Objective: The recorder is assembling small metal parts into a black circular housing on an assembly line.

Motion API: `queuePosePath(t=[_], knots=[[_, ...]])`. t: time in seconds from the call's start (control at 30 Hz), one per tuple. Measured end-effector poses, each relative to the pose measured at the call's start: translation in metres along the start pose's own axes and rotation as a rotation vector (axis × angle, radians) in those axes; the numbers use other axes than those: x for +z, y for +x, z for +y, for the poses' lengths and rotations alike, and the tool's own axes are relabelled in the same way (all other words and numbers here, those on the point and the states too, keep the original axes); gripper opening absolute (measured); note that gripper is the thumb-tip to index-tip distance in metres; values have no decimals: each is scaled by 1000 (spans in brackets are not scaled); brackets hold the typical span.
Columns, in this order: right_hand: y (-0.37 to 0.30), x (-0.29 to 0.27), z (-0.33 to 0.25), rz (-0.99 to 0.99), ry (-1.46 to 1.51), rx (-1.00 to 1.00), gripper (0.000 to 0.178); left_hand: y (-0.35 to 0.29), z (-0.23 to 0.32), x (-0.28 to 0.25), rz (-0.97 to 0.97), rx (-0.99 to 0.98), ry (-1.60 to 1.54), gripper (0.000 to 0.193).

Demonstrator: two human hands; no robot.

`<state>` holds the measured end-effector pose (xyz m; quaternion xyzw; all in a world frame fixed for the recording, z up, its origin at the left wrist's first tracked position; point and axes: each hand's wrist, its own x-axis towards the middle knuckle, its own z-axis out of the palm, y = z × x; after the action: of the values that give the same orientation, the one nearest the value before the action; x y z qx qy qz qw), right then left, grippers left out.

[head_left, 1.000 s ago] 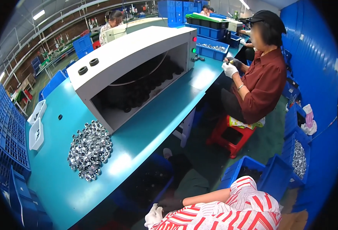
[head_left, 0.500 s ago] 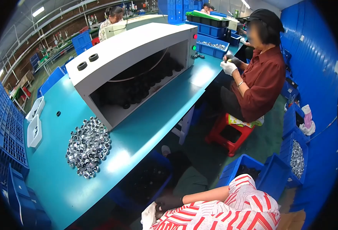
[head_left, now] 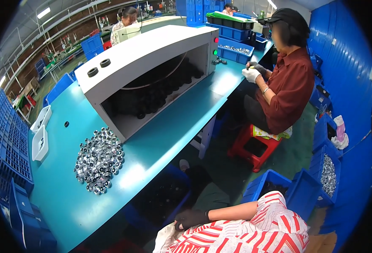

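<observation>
Low in the head view my hands are together in front of my red-and-white striped shirt [head_left: 240, 234]. My right hand [head_left: 192, 219], in a black glove with bare fingertips, is curled and rests against the white glove of my left hand [head_left: 165, 239]. Whatever its fingers grip is hidden. The left hand's fingers are mostly out of sight. Beyond my hands, a dark blue bin [head_left: 162, 196] with small black parts sits below the table edge. On the teal table [head_left: 76, 211] lies a heap of shiny clear-and-metal round parts [head_left: 99, 162].
A white arched machine housing [head_left: 148, 48] holding black rings [head_left: 152, 99] stands on the table. White trays [head_left: 40, 143] lie at the left. A co-worker [head_left: 289, 80] sits on a red stool [head_left: 253, 147]. Blue bins [head_left: 327, 175] with parts line the right.
The view has shifted slightly. My right hand has moved a little up and right, still close to the white-gloved left hand. The heap and the machine housing look unchanged.
</observation>
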<state>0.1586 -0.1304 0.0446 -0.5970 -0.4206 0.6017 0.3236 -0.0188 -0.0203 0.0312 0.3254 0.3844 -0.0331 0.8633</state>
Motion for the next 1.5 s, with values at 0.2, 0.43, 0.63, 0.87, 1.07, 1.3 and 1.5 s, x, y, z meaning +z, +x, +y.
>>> queuePosePath(t=[0.2,0.43,0.63,0.87,1.07,1.3,1.5], knots=[[-9,-9,-34,93,13,35,34,4,-2,-3,58,260,276,40],[-19,-24,-22,-294,-515,-238,23,14,4,-6,-79,311,-131,46],[-18,-29,32,-412,-194,-168,41,5,2,2,-64,243,-84,42],[-22,-64,-40,-237,-63,-39,53,10,6,-2,-75,305,-136,40],[0,-214,-256,571,-584,-1122,38,-1,27,5,9,349,-192,55],[49,-353,-408,1256,-1080,-600,30,-4,39,21,-37,334,-149,48],[83,-378,-406,1078,-1283,-146,38,-15,37,20,5,328,-116,42]])
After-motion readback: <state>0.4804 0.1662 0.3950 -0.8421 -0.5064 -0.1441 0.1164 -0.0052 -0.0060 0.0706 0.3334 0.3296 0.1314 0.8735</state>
